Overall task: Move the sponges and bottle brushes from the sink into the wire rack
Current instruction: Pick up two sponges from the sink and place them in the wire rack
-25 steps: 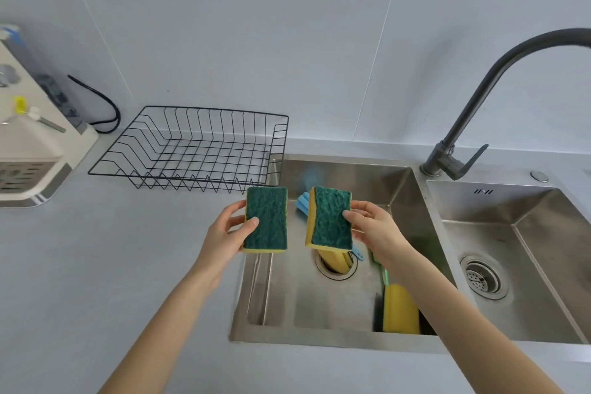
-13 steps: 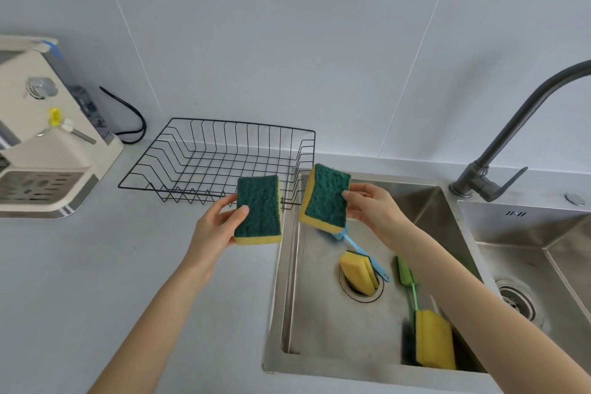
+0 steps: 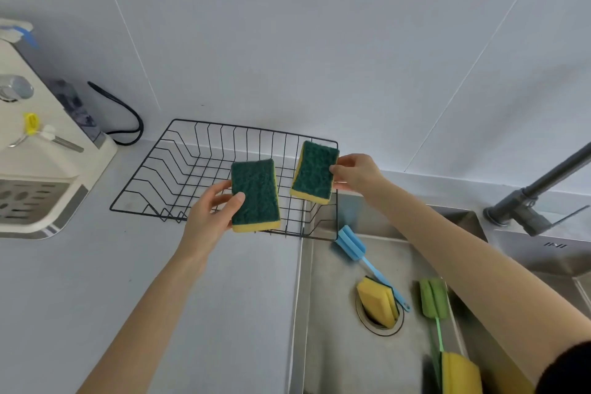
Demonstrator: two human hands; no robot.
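Two light, soft sponges: your left hand [image 3: 208, 217] pinches one sponge [image 3: 255, 195], your right hand [image 3: 353, 173] the other sponge [image 3: 315, 172], above the wire rack [image 3: 179, 169]; hold their edges gently.

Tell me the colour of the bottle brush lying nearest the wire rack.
Light blue, head and handle alike: the bottle brush shows plainly in the head view.

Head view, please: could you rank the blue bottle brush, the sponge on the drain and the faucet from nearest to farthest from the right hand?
From the right hand:
1. Blue bottle brush, just below in the sink.
2. Sponge on the drain, lower still.
3. Faucet, far right.
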